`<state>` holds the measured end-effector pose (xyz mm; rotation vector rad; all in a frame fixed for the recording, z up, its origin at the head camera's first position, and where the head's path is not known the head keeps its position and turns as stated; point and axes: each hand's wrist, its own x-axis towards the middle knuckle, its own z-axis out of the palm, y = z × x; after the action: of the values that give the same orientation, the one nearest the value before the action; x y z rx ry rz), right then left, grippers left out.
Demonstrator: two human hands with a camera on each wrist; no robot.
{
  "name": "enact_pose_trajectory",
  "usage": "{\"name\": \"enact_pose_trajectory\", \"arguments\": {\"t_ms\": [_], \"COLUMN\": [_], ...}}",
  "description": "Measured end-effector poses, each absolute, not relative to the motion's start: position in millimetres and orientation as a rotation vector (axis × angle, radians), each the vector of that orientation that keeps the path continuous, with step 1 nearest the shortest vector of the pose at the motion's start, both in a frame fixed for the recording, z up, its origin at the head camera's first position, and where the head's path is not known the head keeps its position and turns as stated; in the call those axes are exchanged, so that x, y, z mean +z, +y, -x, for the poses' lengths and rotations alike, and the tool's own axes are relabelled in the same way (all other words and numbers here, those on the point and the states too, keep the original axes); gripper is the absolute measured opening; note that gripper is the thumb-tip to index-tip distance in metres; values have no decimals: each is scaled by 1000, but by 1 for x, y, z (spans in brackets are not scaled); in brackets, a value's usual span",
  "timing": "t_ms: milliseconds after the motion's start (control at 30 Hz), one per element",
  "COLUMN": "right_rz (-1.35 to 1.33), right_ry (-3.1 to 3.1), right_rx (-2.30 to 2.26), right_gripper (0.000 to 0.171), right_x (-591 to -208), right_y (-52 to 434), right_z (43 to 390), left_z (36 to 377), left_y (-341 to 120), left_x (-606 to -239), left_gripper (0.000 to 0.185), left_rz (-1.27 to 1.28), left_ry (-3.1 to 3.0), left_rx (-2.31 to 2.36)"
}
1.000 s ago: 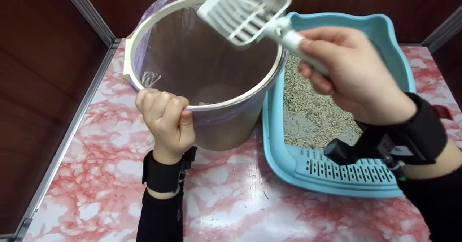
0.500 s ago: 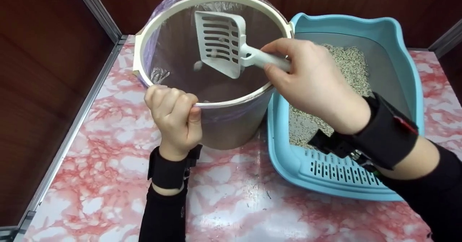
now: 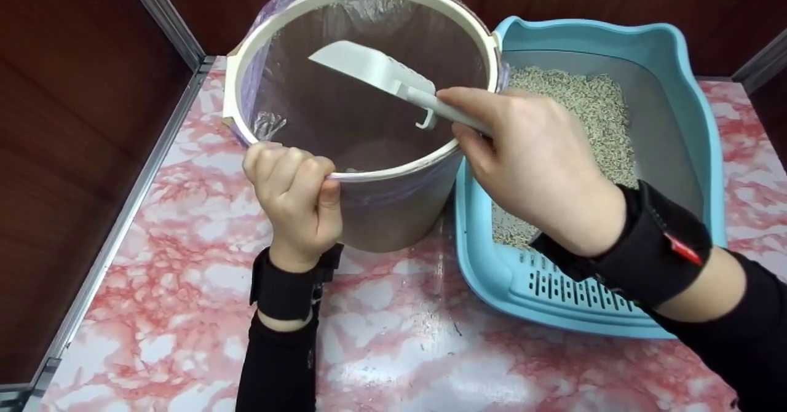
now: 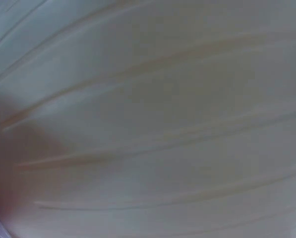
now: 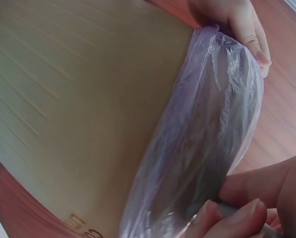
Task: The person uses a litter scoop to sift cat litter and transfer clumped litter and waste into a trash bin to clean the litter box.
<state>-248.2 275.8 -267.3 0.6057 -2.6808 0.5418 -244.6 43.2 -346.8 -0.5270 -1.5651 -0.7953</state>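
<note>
My left hand [image 3: 295, 200] grips the near rim of a trash can [image 3: 399, 224], fingers curled over the edge and thumb outside. A thin purple plastic bag [image 5: 202, 129] lines the can and folds over its rim. With my right hand [image 3: 538, 160] I hold the handle of a white litter scoop [image 3: 363, 64] above the can's mouth. The scoop is turned on its side, edge toward the head camera, so the inside of its slotted head is hidden. Only the can's ribbed outer wall [image 4: 152, 119] shows in the left wrist view.
A blue litter box [image 3: 464, 246] with pellet litter [image 3: 572, 110] stands right of the can, a slotted step [image 3: 572, 289] at its front. Dark wooden panels [image 3: 80, 123] rise at the left and back. The floor [image 3: 393, 350] is red and white marbled.
My right hand has brought the scoop left over the can and turned it over; small clumps fell off it half a second ago. The left hand keeps its grip on the rim.
</note>
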Motion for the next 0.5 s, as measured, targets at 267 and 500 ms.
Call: {"name": "enact_pose_trajectory", "arguments": {"t_ms": [267,500], "right_rz": [-550,-315], "right_ry": [-2527,-2084], "right_rx": [939,1757], "right_gripper": [33,32], "right_x": [-258,-256], "right_y": [308,375], "right_z": [247,242], "left_z": [245,245], "left_y": [44,43], "left_x": [-348,-348], "left_gripper": [59,58], "left_rz": [535,538], "left_ry": [-1563,-1559], "left_rx": [-809,-822]}}
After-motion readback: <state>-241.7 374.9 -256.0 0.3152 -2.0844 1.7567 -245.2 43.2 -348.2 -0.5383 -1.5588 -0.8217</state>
